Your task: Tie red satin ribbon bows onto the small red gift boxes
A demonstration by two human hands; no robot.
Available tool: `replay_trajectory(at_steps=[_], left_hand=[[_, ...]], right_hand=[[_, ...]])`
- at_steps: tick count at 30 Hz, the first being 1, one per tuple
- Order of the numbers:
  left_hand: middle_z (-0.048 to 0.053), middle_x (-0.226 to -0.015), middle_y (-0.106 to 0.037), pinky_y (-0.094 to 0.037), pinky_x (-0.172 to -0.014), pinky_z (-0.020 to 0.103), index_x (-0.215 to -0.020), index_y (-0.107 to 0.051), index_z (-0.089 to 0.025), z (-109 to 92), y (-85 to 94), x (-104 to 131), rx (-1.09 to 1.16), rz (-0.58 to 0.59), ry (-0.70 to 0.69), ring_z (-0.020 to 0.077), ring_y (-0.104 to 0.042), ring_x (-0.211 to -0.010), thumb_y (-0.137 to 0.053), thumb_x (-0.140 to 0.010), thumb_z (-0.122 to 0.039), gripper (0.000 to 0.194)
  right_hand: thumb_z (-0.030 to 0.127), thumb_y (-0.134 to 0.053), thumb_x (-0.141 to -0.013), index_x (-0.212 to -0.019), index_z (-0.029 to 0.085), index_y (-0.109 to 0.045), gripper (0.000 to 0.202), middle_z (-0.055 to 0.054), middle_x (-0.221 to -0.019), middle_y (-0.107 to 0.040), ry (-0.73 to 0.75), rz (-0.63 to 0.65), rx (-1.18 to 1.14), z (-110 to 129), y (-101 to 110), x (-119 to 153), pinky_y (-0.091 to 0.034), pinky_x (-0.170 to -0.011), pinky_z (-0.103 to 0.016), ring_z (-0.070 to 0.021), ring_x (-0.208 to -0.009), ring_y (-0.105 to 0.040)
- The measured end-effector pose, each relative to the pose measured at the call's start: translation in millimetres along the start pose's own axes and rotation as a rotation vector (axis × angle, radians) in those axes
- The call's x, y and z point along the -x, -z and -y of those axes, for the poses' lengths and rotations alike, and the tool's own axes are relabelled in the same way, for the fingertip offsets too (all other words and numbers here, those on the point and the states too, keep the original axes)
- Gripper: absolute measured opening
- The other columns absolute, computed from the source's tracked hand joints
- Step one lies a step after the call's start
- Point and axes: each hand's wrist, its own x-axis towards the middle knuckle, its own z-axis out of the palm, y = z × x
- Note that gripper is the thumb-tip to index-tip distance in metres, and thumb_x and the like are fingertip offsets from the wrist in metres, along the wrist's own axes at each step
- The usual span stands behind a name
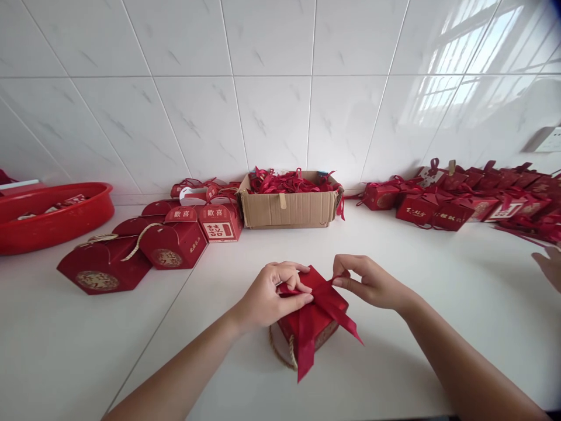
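Note:
A red gift box (312, 279) with a twisted rope handle (280, 354) rests on the white table in front of me. Across its top lies a dark red ribbon (307, 342), its two tails hanging over the near side. My left hand (272, 295) pinches the ribbon near the middle of the box top, fingers closed. On the other side, my right hand (366, 282) grips part of the ribbon between thumb and forefinger, just past the box's right edge. The exact shape of the ribbon under my left fingers is hidden.
Behind stands a cardboard box (284, 210) full of red ribbons. Several red gift boxes (173, 245) sit at the left, beside a red plastic basin (56, 219). More beribboned boxes (421, 209) crowd the right. Another person's hand (549, 266) shows at the right edge.

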Motion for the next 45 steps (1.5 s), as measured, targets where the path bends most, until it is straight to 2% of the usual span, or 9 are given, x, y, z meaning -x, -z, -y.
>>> replay_trajectory(at_steps=[3,9,12,17,25,30,32,37,45], left_hand=[[0.005,-0.068,-0.07,-0.042,-0.093,0.039,-0.056,-0.026,-0.023,0.3,0.5,0.2,0.015,-0.01,0.002,0.0251,-0.055,-0.115,-0.067,-0.072,-0.019,0.044],[0.008,-0.098,-0.069,-0.041,-0.094,0.037,-0.062,-0.049,-0.02,-3.3,4.9,4.3,0.102,0.021,0.038,0.0262,-0.049,-0.122,-0.067,-0.074,-0.023,0.022],[0.007,-0.091,-0.07,-0.042,-0.093,0.035,-0.062,-0.051,-0.02,-4.4,-0.4,4.8,0.128,-0.012,0.063,0.0263,-0.05,-0.121,-0.064,-0.079,-0.028,0.022],[0.005,-0.078,-0.07,-0.043,-0.093,0.035,-0.054,-0.036,-0.021,-1.8,-14.1,4.7,0.119,-0.138,0.103,0.0263,-0.055,-0.116,-0.067,-0.076,-0.032,0.039],[0.008,-0.076,-0.071,-0.043,-0.092,0.039,-0.055,-0.05,-0.02,-2.7,-12.5,4.9,0.076,-0.111,0.119,0.0289,-0.054,-0.118,-0.069,-0.074,-0.032,0.029],[0.009,-0.082,-0.072,-0.044,-0.09,0.04,-0.052,-0.045,-0.02,-0.2,-11.5,3.8,0.105,-0.1,0.115,0.0303,-0.054,-0.117,-0.07,-0.072,-0.031,0.034],[0.006,-0.074,-0.07,-0.04,-0.095,0.043,-0.051,-0.041,-0.021,1.3,-11.3,3.2,0.088,-0.109,0.099,0.0298,-0.057,-0.114,-0.071,-0.071,-0.03,0.037],[-0.002,-0.06,-0.063,-0.013,-0.111,0.045,-0.05,-0.037,-0.021,3.5,-9.7,1.2,-0.004,-0.108,0.051,0.0269,-0.062,-0.106,-0.072,-0.069,-0.028,0.041],[0.0,-0.068,-0.068,-0.01,-0.112,0.045,-0.05,-0.039,-0.021,3.0,-8.1,2.1,-0.03,-0.084,0.064,0.0261,-0.062,-0.107,-0.072,-0.07,-0.028,0.039]], right_hand=[[0.026,-0.048,-0.091,-0.072,0.019,-0.045,0.02,0.0,-0.07,-0.051,-0.01,-0.008,0.023,0.7,0.8,1.2,-0.035,-0.058,-0.026,-0.0112,-0.062,-0.041],[0.034,-0.049,-0.091,-0.077,0.018,-0.052,0.021,-0.001,-0.069,-0.054,-0.093,-0.039,-0.128,7.4,-4.5,4.0,-0.037,-0.06,-0.027,-0.012,-0.064,-0.045],[0.038,-0.051,-0.09,-0.078,0.018,-0.052,0.023,0.0,-0.069,-0.051,-0.144,-0.075,-0.335,10.1,-10.5,5.4,-0.036,-0.057,-0.026,-0.0108,-0.063,-0.043],[0.04,-0.053,-0.089,-0.077,0.019,-0.046,0.025,0.005,-0.059,-0.044,-0.233,-0.096,-0.61,15.0,-20.7,3.6,-0.031,-0.05,-0.023,-0.008,-0.054,-0.038],[0.031,-0.065,-0.082,-0.084,0.022,-0.042,0.025,0.006,-0.066,-0.047,-0.26,-0.181,-0.839,10.8,-24.5,-0.9,-0.031,-0.053,-0.022,-0.0071,-0.056,-0.039],[0.027,-0.069,-0.077,-0.087,0.023,-0.04,0.031,0.006,-0.066,-0.049,-0.259,-0.205,-0.874,4.0,-23.9,-0.9,-0.032,-0.054,-0.022,-0.0074,-0.056,-0.04],[0.027,-0.071,-0.075,-0.087,0.023,-0.04,0.034,0.007,-0.065,-0.05,-0.267,-0.206,-0.879,2.7,-23.1,-0.8,-0.032,-0.053,-0.023,-0.0078,-0.055,-0.041],[0.024,-0.072,-0.073,-0.081,0.022,-0.039,0.033,0.007,-0.065,-0.052,-0.255,-0.192,-0.898,1.3,-19.4,-1.5,-0.033,-0.054,-0.023,-0.0074,-0.054,-0.043],[0.024,-0.07,-0.075,-0.078,0.022,-0.035,0.035,0.007,-0.064,-0.054,-0.217,-0.178,-0.867,-0.3,-17.2,-0.4,-0.035,-0.055,-0.023,-0.0077,-0.054,-0.043]])
